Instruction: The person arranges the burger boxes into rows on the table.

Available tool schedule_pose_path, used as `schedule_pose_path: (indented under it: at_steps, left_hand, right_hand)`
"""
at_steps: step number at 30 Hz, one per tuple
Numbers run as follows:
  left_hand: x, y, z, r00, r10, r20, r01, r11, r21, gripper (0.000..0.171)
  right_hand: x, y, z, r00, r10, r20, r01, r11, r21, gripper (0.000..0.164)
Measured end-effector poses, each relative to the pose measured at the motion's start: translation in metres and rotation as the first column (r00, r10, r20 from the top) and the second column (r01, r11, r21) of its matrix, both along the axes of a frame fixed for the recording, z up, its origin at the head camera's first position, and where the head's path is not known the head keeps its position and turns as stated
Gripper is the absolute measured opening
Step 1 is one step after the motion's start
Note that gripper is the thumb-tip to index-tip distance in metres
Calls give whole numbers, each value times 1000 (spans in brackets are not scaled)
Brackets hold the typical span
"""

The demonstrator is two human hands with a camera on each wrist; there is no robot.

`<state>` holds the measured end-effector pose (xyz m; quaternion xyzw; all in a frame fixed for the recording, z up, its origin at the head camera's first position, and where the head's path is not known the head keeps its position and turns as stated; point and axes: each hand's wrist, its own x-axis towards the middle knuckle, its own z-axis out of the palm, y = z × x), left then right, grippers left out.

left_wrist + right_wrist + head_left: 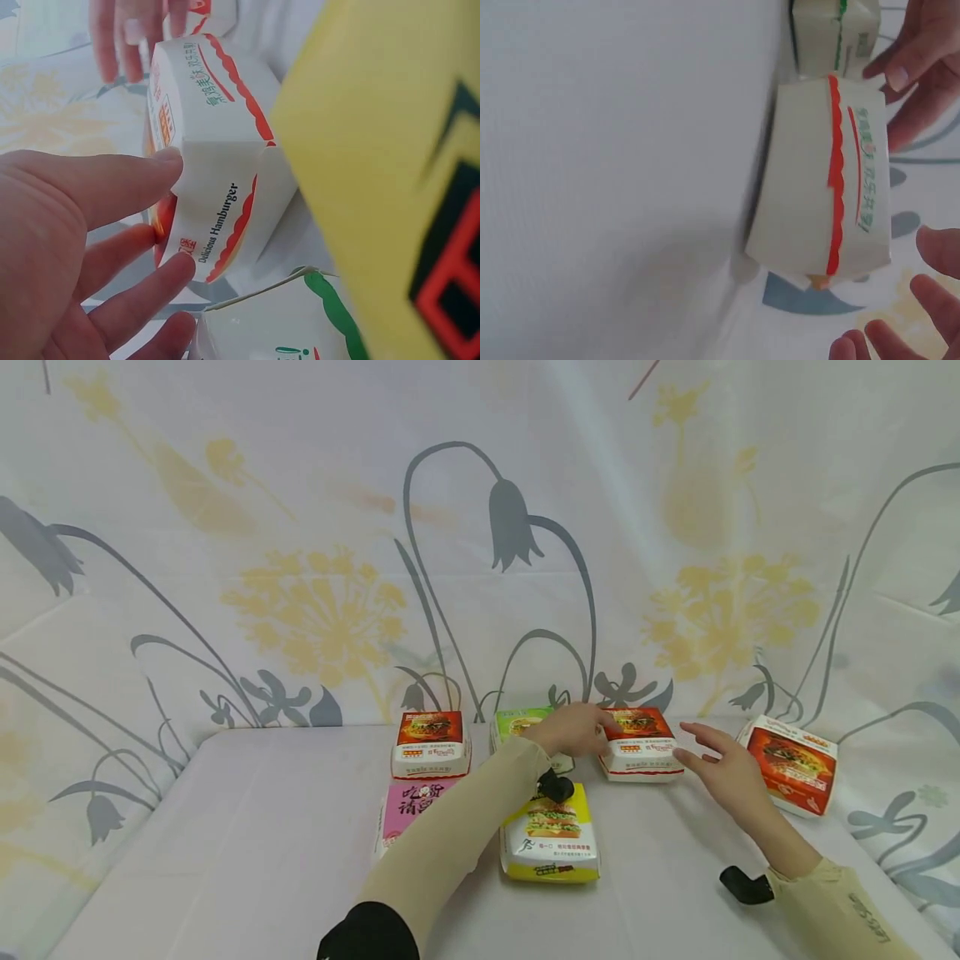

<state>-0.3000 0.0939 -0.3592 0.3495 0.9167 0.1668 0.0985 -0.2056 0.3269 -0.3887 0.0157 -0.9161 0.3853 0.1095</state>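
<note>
A red-and-white hamburger box lies at the back of the table between my two hands. My left hand reaches across to its left end; in the left wrist view the thumb and fingertips are at the box's end, fingers loosely spread. On the other side, my right hand is held out beside the box, its fingers apart and nothing in them. The right wrist view shows a gap between these fingers and the box. Partly hidden under my left hand and forearm is a green-topped box.
In front of the green-topped box lies a yellow hamburger box. To its left is a pink box, partly covered by my left sleeve. Another red-and-white box stands behind it. A tilted red box rests at the right edge.
</note>
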Motion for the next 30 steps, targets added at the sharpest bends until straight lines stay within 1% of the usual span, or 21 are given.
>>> schedule_pose_path:
  at_steps: [4,7,12,14,17,23,27,30]
  left_hand:
    - [1,0,0,1000,5,4,-5,1000,-9,41]
    - [2,1,0,1000,6,-6,-6,1000,-15,41]
    - [2,1,1,1000,2,-14,-2,1000,-22,39]
    - [2,0,1,1000,-2,-12,2,1000,-22,39]
    - [3,0,2,1000,2,-3,-2,1000,-22,39]
    - [3,0,2,1000,16,16,-15,1000,-13,40]
    - [3,-1,3,1000,15,13,-15,1000,-10,40]
    - [3,-2,4,1000,8,8,-8,1000,-14,40]
  right_hand:
    - [3,16,10,998,-60,-5,60,998,5,61]
    - [4,31,14,993,-113,-15,114,993,32,61]
    - [2,56,20,985,-174,-19,175,984,22,62]
    - [2,66,23,983,-183,-19,183,983,24,63]
    - [0,81,24,983,-182,-13,183,980,77,65]
    - [-4,105,20,976,-204,73,187,964,188,70]
    - [-5,110,13,968,-228,100,198,949,245,71]
    - [-4,109,9,968,-230,97,196,941,275,71]
